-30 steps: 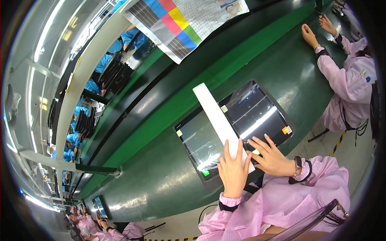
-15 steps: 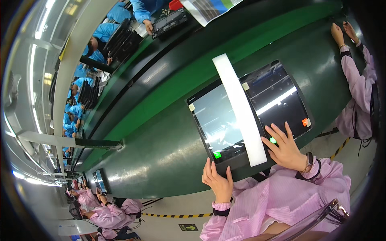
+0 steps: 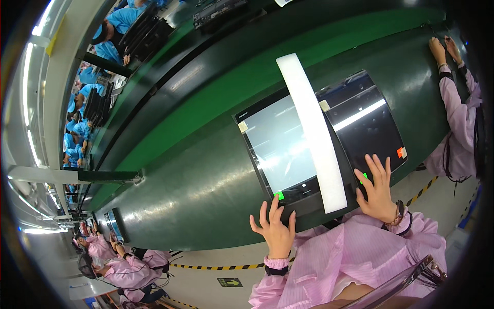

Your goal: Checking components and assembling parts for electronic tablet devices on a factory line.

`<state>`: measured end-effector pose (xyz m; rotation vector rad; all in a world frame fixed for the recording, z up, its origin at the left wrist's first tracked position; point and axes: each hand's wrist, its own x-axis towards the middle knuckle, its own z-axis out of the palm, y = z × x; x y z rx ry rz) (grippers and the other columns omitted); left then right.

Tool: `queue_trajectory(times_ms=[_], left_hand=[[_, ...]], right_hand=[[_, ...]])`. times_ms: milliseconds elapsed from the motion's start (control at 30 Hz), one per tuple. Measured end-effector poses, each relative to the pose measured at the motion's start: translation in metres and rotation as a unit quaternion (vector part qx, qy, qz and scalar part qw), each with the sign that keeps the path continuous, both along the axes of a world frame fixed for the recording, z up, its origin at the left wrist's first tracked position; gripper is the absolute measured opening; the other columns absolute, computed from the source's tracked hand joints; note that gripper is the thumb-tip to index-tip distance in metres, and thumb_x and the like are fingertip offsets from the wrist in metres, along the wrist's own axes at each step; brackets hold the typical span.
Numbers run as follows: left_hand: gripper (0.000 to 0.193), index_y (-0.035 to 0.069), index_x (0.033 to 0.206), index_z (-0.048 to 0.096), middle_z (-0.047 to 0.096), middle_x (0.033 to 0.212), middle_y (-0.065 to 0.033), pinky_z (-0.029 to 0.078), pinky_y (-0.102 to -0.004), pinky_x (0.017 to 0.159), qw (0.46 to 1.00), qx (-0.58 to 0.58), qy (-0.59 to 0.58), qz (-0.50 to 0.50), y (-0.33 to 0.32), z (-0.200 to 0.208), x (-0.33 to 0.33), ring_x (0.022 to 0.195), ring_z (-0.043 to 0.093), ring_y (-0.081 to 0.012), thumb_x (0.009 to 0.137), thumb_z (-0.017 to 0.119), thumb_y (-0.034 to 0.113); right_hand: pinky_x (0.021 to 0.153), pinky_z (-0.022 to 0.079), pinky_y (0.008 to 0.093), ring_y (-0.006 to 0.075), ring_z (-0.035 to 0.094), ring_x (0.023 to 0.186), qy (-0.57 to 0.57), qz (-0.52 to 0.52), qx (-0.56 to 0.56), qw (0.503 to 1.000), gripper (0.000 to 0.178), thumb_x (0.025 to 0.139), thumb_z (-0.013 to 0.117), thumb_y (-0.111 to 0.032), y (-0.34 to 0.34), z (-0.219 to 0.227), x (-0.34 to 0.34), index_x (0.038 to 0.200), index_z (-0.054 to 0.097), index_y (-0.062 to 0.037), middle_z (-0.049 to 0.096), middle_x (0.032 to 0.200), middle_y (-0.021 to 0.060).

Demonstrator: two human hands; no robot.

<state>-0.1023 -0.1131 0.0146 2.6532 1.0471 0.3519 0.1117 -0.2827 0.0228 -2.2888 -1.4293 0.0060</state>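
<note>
Two dark-framed flat screen panels lie side by side on the green work surface. The left panel has a pale, shiny face; the right panel is black and reflective. A long white foam strip lies between them, overlapping their inner edges. My left hand is open with fingers spread, its fingertips at the left panel's near edge by a green sticker. My right hand is open too, fingers spread over the right panel's near part, beside another green sticker. Neither hand grips anything.
An orange tag sits on the right panel's corner. A person in pink works at the far right; others in pink sit further left. People in blue work across the bench beside black parts. A grey post stands left.
My left hand's fingers have spread wider and touch nearer the green sticker. My right hand has shifted a little right. The view has turned slightly.
</note>
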Motion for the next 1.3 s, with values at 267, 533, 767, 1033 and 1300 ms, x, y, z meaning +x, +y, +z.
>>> queue_trajectory(times_ms=[267,533,767,1033,1300], left_hand=[[0.053,0.006,0.112,0.042,0.039,0.141,-0.0108,-0.002,-0.0592,0.108,1.000,-0.017,-0.006,0.002,0.011,0.009,0.003,0.135,0.021,-0.0352,0.075,0.072,0.029],[0.070,0.004,0.112,0.041,0.039,0.141,-0.0084,-0.003,-0.0612,0.107,0.999,0.005,0.029,-0.011,0.031,0.021,0.006,0.135,0.022,-0.0336,0.066,0.079,0.040],[0.064,0.007,0.105,0.043,0.046,0.136,-0.0030,-0.003,-0.0617,0.107,0.998,0.035,0.014,-0.049,0.036,0.027,0.013,0.131,0.031,-0.0286,0.065,0.080,0.040],[0.062,0.005,0.104,0.044,0.045,0.136,-0.0025,-0.002,-0.0636,0.106,0.999,0.029,0.020,-0.041,0.035,0.029,0.015,0.129,0.035,-0.0274,0.067,0.079,0.041],[0.067,0.005,0.107,0.041,0.040,0.139,-0.0087,-0.002,-0.0630,0.107,0.997,0.051,0.012,-0.052,0.029,0.032,0.018,0.132,0.031,-0.0297,0.065,0.081,0.039]], right_hand=[[0.108,0.008,0.0614,0.0410,0.021,0.135,-0.065,-0.095,-0.037,0.993,0.061,0.072,0.060,-0.011,-0.044,-0.002,0.018,0.130,0.044,-0.0060,0.027,0.144,0.0225],[0.112,0.010,0.0478,0.0319,0.023,0.138,-0.010,-0.150,0.031,0.988,0.055,0.091,0.047,-0.030,-0.034,0.024,0.088,0.137,0.035,-0.0028,0.030,0.145,0.0185],[0.077,0.040,0.0220,0.0112,0.052,0.086,0.384,-0.240,0.028,0.891,0.044,0.098,0.041,-0.036,-0.055,0.005,0.178,0.115,0.055,0.0019,0.060,0.095,0.0053],[0.076,0.043,0.0225,0.0065,0.054,0.084,0.525,-0.173,0.015,0.833,0.044,0.098,0.043,-0.037,-0.036,0.012,0.195,0.109,0.059,0.0015,0.061,0.094,-0.0002],[0.078,0.049,0.0225,0.0094,0.060,0.088,0.668,-0.070,0.186,0.717,0.040,0.093,0.055,-0.027,-0.026,0.008,0.184,0.117,0.056,0.0038,0.064,0.103,0.0043]])
